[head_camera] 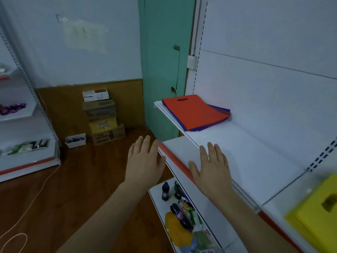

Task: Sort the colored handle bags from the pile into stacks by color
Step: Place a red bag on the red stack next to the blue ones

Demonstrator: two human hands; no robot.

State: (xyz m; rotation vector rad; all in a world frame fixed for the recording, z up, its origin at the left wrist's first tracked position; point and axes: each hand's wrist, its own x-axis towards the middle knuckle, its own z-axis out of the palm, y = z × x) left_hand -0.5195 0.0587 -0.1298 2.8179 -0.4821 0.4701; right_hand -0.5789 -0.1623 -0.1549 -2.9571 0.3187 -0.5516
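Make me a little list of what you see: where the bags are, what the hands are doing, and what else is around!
red bags: flat stack on the upper shelf, far end, blue edges showing beneath
yellow bags: on the same shelf, near end, blurred
left hand: open, fingers straight, holding nothing, off the shelf's edge
right hand: open, palm down over the shelf front, holding nothing
lower shelf: dark bottles and packets
floor: stacked boxes by the wall
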